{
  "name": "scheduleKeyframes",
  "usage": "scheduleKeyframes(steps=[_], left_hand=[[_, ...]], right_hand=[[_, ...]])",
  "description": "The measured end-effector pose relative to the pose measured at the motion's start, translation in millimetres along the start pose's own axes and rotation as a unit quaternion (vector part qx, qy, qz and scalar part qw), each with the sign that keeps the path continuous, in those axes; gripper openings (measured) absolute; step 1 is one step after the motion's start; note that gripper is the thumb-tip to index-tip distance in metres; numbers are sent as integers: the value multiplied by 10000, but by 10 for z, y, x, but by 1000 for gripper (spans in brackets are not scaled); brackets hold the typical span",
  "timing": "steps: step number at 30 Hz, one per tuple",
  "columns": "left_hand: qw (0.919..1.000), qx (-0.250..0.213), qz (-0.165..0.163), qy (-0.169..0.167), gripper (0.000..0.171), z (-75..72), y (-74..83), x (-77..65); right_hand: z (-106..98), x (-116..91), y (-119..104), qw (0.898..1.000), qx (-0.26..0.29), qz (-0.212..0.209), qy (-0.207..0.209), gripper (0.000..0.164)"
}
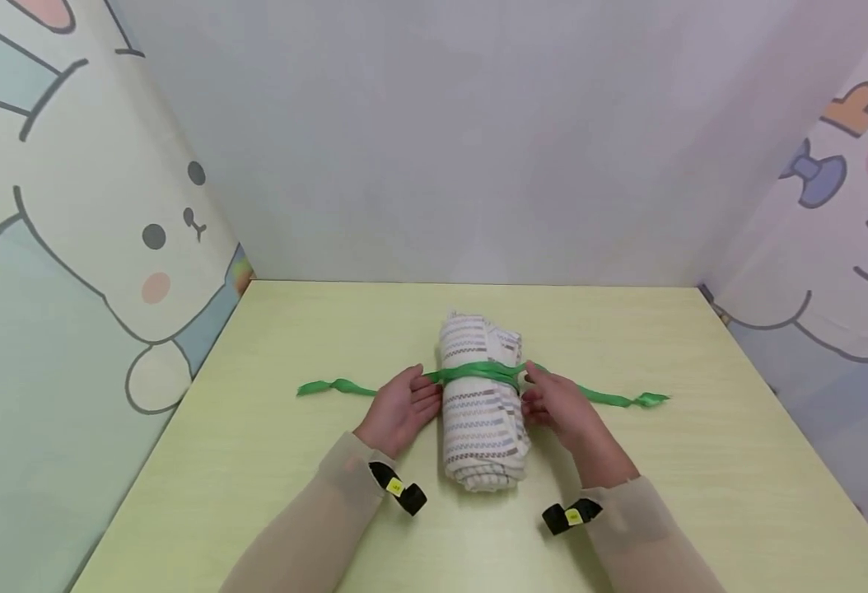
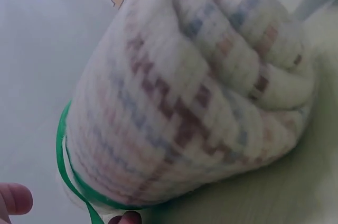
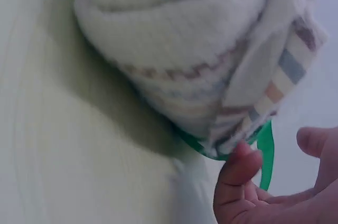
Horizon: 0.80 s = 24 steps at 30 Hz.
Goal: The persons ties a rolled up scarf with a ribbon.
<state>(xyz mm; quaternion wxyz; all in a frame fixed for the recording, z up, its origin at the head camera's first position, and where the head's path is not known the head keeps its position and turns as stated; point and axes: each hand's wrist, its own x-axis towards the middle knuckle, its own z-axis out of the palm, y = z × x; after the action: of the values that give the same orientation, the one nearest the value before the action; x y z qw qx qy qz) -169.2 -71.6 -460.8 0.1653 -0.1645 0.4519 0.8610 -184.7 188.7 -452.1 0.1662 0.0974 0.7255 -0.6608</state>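
Observation:
A rolled towel (image 1: 478,428), white with rows of small coloured marks, lies on the table with its length running away from me. Around its middle goes a green ribbon (image 1: 477,371), and its two loose ends stretch out left and right. My left hand (image 1: 404,409) is at the towel's left side, thumb apart from the fingers, a fingertip (image 2: 131,217) right by the ribbon. On the other side my right hand (image 1: 563,408) has its fingertips (image 3: 245,163) against the towel's edge near the ribbon; its thumb stands apart. The ribbon's underside is hidden.
The pale yellow table (image 1: 701,502) ends at a plain light back wall (image 1: 471,148). Cartoon-printed panels (image 1: 78,263) stand along the left and right sides. A small black camera (image 1: 408,497) is strapped at each wrist.

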Motion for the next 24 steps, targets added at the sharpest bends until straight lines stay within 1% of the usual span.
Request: scheduleKeyframes(steps=[3,5,8,10,12,14,17,20,24], left_hand=[[10000,31,-51,-43,68,30,-7,68],[10000,83,-15,4,67,49,-15,108],[9991,184,185,335,49,98,-19,166],[9967,236,417,652,36,131,-32,198],[9926,246,695,968,22,173,-42,228],[9879,282,940,1202,19,198,-58,253],[9809,248,1215,1500,21,215,-80,285],[9768,200,1338,1661,26,198,-83,300],[9733,65,1431,1793,25,142,-67,288]], right_hand=[[39,55,17,9973,706,169,74,65],[58,93,35,9925,1189,250,114,60],[89,149,63,9811,1880,411,212,46],[109,180,78,9729,2239,487,296,37],[126,199,85,9660,2500,541,362,29],[136,209,89,9618,2653,544,409,25],[140,214,87,9596,2708,558,516,25],[146,216,81,9595,2688,560,631,25],[150,214,75,9607,2622,564,712,22]])
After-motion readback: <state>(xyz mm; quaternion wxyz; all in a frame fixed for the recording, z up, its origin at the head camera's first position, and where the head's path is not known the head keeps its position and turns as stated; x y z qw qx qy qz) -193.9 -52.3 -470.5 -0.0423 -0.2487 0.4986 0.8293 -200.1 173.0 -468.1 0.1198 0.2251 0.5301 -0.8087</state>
